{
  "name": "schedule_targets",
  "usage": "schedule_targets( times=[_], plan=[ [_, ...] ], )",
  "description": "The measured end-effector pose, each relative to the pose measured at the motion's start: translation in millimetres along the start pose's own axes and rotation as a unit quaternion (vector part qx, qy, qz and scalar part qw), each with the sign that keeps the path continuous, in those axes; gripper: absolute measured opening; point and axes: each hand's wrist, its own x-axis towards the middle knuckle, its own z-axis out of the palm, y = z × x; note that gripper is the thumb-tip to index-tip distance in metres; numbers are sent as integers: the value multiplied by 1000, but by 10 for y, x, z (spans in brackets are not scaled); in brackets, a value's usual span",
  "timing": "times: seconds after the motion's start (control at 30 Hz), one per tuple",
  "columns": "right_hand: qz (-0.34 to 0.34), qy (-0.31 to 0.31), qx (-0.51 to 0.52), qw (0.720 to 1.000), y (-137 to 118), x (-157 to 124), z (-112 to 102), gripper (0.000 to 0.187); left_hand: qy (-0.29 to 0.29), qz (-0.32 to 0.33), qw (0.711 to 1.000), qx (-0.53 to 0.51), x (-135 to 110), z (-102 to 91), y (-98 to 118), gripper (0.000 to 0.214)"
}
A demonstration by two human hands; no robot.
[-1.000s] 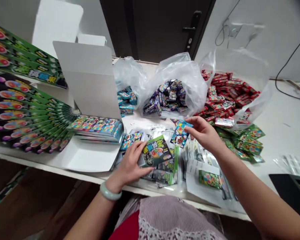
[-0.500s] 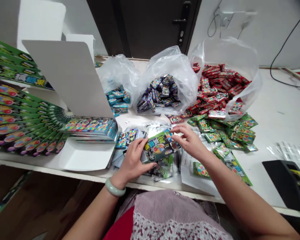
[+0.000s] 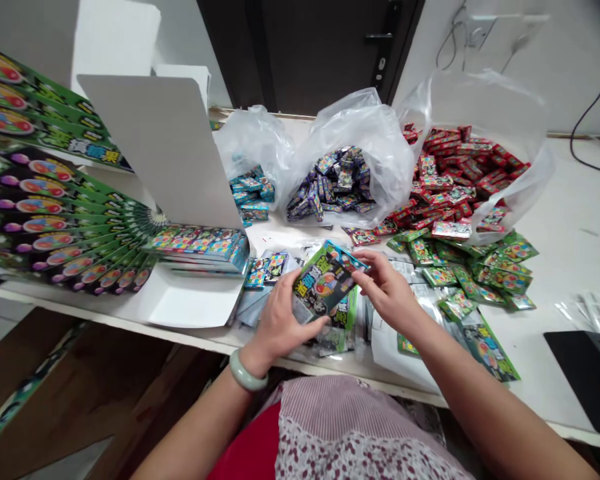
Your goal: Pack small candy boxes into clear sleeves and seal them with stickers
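My left hand grips a flat green-and-black printed packet along its left edge, thumb below and fingers behind. The packet is tilted, its printed face up. My right hand pinches at the packet's upper right end, where a small blue printed piece sticks out; whether they are separate things is hard to see. Under the packet lie more green-and-black packets in clear film. Left of my hands, small blue and purple packs rest on grey sheets.
Clear bags hold blue packs, purple packs and red packs. Green packs lie loose at right. An open white box with stacked strips stands at left, beside fanned printed cards. A black tape dispenser sits far right.
The packet has tipped, its right end rising, and more of the blue piece shows at that end. Both hands still hold it. The whole view has shifted, so things appear further right.
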Motion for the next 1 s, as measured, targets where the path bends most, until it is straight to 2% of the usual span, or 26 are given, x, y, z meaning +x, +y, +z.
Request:
schedule_targets(
  times=[0.13, 0.2, 0.3, 0.4, 0.47, 0.57, 0.63, 0.7, 0.83, 0.9, 1.0],
  plan=[
    [-8, -54, -12, 998, -11, -58, 2, 23, 42, 6, 999, 8, -17, -13, 12, 89],
    [1, -46, 0, 999, -2, -69, -16, 24, 45, 3, 999, -6, -27, -4, 53, 89],
    [-7, -14, 16, 1000, 24, -87, -66, 18, -2, -56, 991, -121, -35, 23, 115, 74],
    [-5, -42, 22, 999, 92, -161, -47, 25, -18, -134, 948, -288, -46, 70, 131, 55],
    [10, 10, 68, 998, 170, -250, 45, 33, -8, -156, 920, -359, -63, 110, 118, 53],
    [34, 136, 161, 977, 286, -391, 229, 34, 11, -160, 903, -399, -91, 164, 96, 55],
    [35, 167, 162, 972, 323, -455, 304, 28, 12, -153, 904, -399, -94, 179, 90, 53],
    [20, 171, 126, 977, 329, -488, 312, 24, -3, -143, 911, -386, -80, 172, 87, 49],
    [1, 120, 74, 990, 355, -530, 220, 12, -66, -122, 933, -332, -60, 135, 65, 48],
    [16, 92, 68, 993, 404, -559, 191, 11, -93, -105, 944, -297, -74, 129, 46, 47],
    [44, 72, 78, 993, 461, -579, 191, 13, -105, -90, 955, -263, -88, 133, 37, 43]
  ],
)
